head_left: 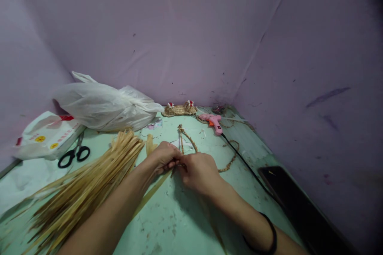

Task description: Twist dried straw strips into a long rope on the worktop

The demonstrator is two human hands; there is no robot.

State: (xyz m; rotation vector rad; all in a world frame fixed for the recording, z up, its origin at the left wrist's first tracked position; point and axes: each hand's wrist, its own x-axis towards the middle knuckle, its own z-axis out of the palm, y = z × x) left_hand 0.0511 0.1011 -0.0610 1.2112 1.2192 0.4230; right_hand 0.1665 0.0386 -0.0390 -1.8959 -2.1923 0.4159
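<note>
My left hand (163, 157) and my right hand (199, 172) meet at the middle of the pale green table (167, 219). Both have their fingers pinched together on the near end of a braided straw rope (191, 143). The rope runs away from my hands toward the back, then loops round to the right. A flat straw strip (149, 196) trails from my hands toward me. A black band is on my right wrist.
A big bundle of straw strips (86, 185) lies left of my arms. Black scissors (74, 154), a white bag (107, 105) and a printed packet (44, 135) sit at the left. Woven straw pieces (179, 109), a pink glue gun (214, 121) with its black cord, and a dark phone (287, 191) lie behind and right.
</note>
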